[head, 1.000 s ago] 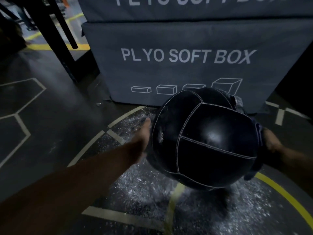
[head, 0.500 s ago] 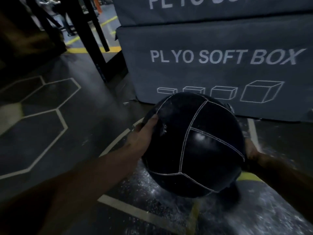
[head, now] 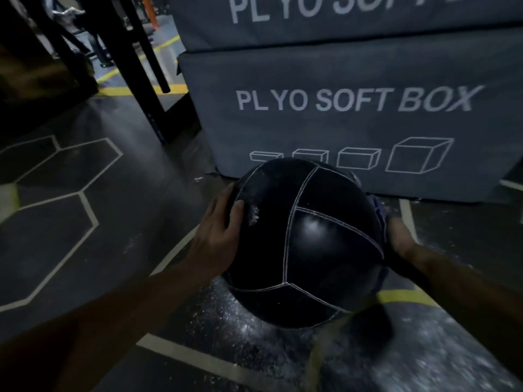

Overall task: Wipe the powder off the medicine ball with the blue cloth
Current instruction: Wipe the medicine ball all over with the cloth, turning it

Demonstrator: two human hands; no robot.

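Holding the black medicine ball [head: 307, 244] up between both hands, above the powder-dusted floor [head: 226, 321]. Left hand [head: 219, 236] has fingers spread flat on its side, next to a powder smudge [head: 253, 215]. Right hand [head: 402, 239] is blurry and presses the blue cloth [head: 379, 206] against the far side; grip's unclear. Plyo box [head: 353, 114] sits beyond.

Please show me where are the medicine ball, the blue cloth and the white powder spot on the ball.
medicine ball [head: 319, 250]: head view, shiny front panel.
blue cloth [head: 378, 206]: head view, edge showing past the ball's right side.
powder spot [head: 254, 215]: head view, white patch beside the left thumb.
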